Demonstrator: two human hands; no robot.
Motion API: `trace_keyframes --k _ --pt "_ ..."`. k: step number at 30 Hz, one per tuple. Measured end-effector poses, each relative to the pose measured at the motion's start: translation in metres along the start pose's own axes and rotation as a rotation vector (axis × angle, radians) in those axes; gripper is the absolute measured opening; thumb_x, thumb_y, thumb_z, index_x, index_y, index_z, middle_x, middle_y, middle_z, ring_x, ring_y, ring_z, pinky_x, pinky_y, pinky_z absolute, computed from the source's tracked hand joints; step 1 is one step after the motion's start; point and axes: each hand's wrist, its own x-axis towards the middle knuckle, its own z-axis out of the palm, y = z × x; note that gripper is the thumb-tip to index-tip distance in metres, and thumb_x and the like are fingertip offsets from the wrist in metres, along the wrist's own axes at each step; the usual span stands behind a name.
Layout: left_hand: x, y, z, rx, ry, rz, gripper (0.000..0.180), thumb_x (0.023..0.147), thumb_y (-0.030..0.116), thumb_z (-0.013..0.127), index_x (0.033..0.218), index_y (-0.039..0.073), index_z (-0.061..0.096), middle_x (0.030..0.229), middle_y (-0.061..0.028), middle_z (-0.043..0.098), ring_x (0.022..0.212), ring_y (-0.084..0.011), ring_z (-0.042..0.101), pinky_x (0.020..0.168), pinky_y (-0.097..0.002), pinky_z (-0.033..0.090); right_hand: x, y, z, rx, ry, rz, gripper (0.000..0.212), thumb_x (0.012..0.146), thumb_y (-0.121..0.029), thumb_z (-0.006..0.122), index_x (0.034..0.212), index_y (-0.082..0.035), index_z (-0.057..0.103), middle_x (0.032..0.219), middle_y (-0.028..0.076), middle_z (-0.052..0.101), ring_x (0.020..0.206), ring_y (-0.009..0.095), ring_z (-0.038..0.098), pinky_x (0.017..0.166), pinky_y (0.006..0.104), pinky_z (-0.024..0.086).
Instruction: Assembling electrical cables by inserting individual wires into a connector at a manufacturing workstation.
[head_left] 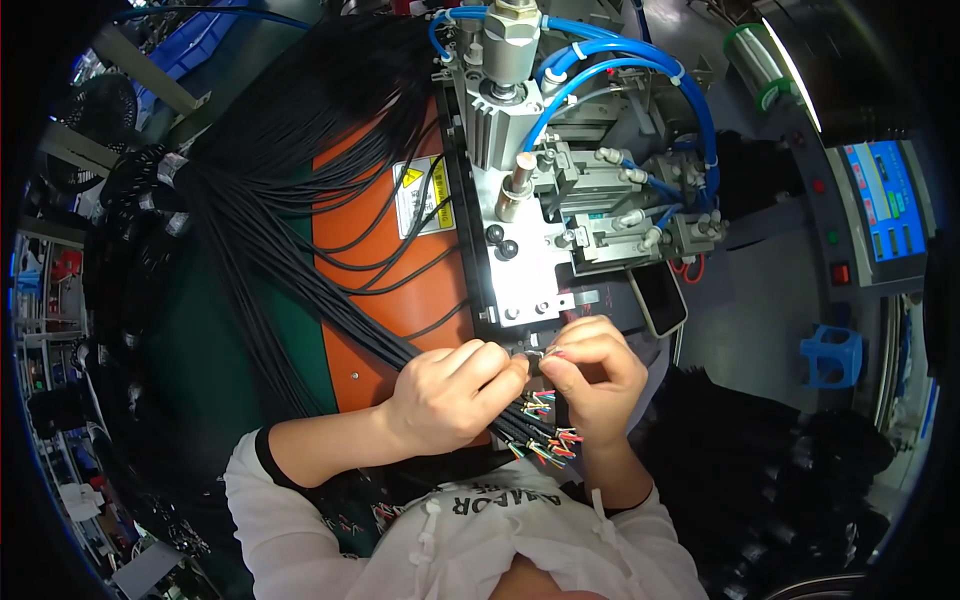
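In front of the machine's metal plate (520, 262), my two hands meet at the fingertips. My left hand (448, 398) is closed, thumb and forefinger pinching what looks like the dark end of a black cable. My right hand (603, 378) pinches something small and pale against it; my fingers mostly hide it. Below my left hand lies a thick bundle of black cables (375, 332). Its cut ends fan out between my forearms, showing thin coloured wires (545, 445) in red, green, white and yellow.
Pneumatic cylinders (625, 215) with blue air hoses (708, 120) stand above my hands. More black cables (300, 130) spread over the orange panel (420, 300). At the right are a phone (660, 298), a lit control screen (885, 200), a wire spool (760, 65) and a blue stool (832, 355).
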Motion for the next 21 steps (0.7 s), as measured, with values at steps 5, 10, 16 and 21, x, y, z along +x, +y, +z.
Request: trace_keyframes --k 5,10,16,21 --pt "0.001 -0.001 0.000 0.098 -0.020 0.015 0.023 0.069 0.004 0.070 0.091 0.001 0.068 0.069 -0.0012 0.052 0.055 -0.0128 0.053 0.044 -0.0251 0.041 0.008 -0.009 -0.009 -0.611 -0.034 -0.317 0.010 0.078 -0.001 0.069 0.078 -0.001 0.059 0.085 0.009 0.060 0.081 0.016 0.056 0.074 0.0267 0.042" --pt "-0.004 -0.001 0.002 0.125 0.021 0.037 0.028 0.068 0.003 0.068 0.096 0.003 0.070 0.068 0.0006 0.050 0.056 -0.0105 0.051 0.044 -0.0239 0.039 0.006 -0.010 -0.025 -0.074 -0.193 0.354 0.010 0.078 0.000 0.068 0.079 0.000 0.059 0.086 0.009 0.060 0.081 0.014 0.056 0.075 0.0253 0.042" --pt "-0.006 0.004 0.007 0.186 -0.057 0.039 0.031 0.068 0.004 0.067 0.099 0.004 0.070 0.066 0.0013 0.047 0.056 -0.0101 0.049 0.044 -0.0235 0.038 0.000 0.011 -0.029 0.041 -0.172 0.362 0.008 0.079 0.000 0.067 0.080 0.002 0.059 0.083 0.008 0.061 0.079 0.015 0.056 0.073 0.0266 0.043" --pt "-0.007 0.004 0.014 0.227 -0.185 0.020 0.036 0.069 0.003 0.064 0.105 0.005 0.069 0.069 0.0015 0.044 0.057 -0.0102 0.046 0.044 -0.0232 0.036 0.003 0.022 -0.021 -0.322 -0.159 0.142 0.007 0.078 0.000 0.067 0.078 0.002 0.060 0.076 0.008 0.061 0.073 0.018 0.057 0.069 0.0293 0.044"
